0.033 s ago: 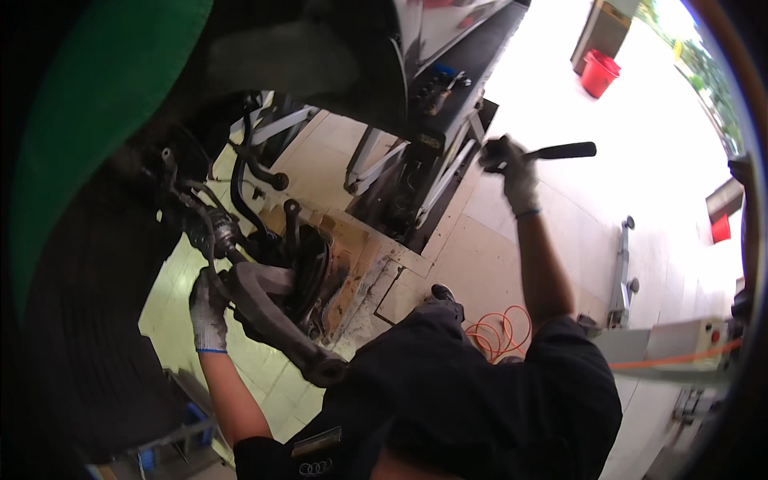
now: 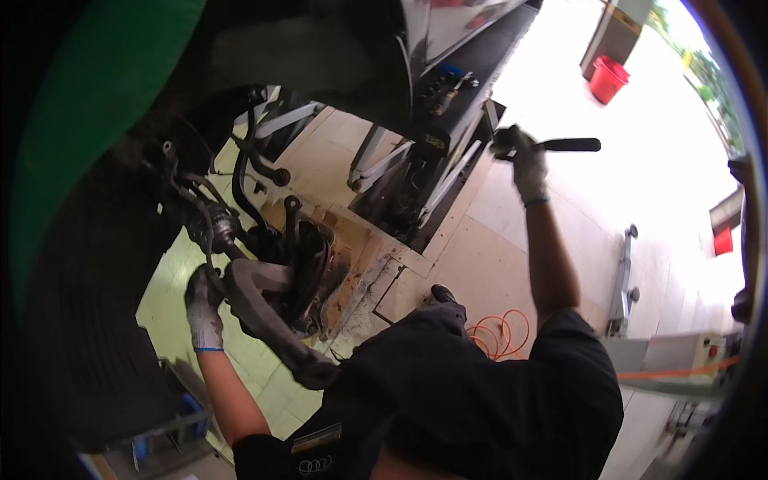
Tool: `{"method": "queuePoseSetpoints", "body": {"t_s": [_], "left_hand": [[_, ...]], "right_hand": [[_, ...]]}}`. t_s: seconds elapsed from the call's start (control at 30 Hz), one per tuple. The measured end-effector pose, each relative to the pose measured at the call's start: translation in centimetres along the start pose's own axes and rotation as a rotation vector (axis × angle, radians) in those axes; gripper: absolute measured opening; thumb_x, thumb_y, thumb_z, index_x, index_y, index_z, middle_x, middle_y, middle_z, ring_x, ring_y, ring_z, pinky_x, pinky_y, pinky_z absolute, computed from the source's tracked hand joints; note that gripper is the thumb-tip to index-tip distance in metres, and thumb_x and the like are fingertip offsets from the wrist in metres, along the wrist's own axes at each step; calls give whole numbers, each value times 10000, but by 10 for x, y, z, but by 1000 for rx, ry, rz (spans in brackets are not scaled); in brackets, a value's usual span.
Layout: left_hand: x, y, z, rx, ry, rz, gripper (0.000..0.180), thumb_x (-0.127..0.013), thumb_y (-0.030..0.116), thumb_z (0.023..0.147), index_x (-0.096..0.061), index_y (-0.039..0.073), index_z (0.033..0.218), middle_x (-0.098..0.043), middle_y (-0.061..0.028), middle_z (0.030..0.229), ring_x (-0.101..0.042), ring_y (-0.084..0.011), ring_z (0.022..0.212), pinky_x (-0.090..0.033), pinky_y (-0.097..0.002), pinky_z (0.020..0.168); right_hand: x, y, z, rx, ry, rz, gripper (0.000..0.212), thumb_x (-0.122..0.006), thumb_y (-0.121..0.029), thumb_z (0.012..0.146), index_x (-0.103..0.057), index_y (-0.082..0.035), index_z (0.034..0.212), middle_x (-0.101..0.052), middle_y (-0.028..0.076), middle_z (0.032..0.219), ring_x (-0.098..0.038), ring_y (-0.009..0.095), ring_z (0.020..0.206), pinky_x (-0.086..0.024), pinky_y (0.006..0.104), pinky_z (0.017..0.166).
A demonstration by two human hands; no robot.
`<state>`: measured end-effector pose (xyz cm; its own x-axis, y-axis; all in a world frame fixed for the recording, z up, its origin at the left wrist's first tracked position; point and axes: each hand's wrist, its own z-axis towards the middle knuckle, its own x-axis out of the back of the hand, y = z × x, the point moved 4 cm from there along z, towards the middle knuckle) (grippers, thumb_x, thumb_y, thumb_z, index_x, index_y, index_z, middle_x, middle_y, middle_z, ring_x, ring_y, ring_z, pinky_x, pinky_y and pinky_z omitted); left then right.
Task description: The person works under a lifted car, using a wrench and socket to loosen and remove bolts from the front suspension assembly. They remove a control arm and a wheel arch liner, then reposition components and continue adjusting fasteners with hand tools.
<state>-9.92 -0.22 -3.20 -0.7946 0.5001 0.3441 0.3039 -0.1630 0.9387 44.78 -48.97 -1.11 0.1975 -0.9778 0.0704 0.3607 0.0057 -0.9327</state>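
Two gloved hands are ours. The left hand [image 2: 206,308] is just left of the grey metal arm [image 2: 276,328], at its upper bend; whether its dark fingers grip anything, we cannot tell. Our right hand [image 2: 530,168], raised well to the right of the arm, is wrapped around a dark-handled tool [image 2: 574,145], whose handle juts rightward past the fist. The arm slants down, its lower end near our dark shirt [image 2: 448,392], so room there is tight. To its right, pale floor [image 2: 468,264] spreads wide, giving our raised hand space. The lift platform's [image 2: 480,68] dark edge runs above and right of the arm; an orange hose [image 2: 480,340] coils to its right.
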Motion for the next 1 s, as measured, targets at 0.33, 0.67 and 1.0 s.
{"method": "queuePoseSetpoints", "body": {"t_s": [0.33,0.67,1.0], "left_hand": [[-84,22,-177,77,794,-189,454,-552,348,1056,-561,45,1393,-614,-108,1327,-634,-231,1141,-510,-355,1013],[-130,-10,-301,278,1075,-49,452,-653,243,973,-546,64,1375,-690,-60,1007,-654,-138,928,-548,-297,785],[-197,16,-284,124,920,135,374,-676,76,955,-602,-2,1313,-696,-89,1225,-660,-171,1102,-525,-314,959]], "right_hand": [[-6,123,325,193,-447,-397,281,-534,-148,1006,-699,-21,1195,-736,102,1073,-668,185,1024,-528,329,885],[-47,188,444,661,-565,-901,371,-580,-213,922,-686,-95,1257,-671,185,1271,-625,343,1221,-479,410,1024],[-46,189,438,571,-582,-865,357,-599,-65,885,-693,-34,1228,-673,186,1282,-622,320,1233,-479,402,1052]]}}
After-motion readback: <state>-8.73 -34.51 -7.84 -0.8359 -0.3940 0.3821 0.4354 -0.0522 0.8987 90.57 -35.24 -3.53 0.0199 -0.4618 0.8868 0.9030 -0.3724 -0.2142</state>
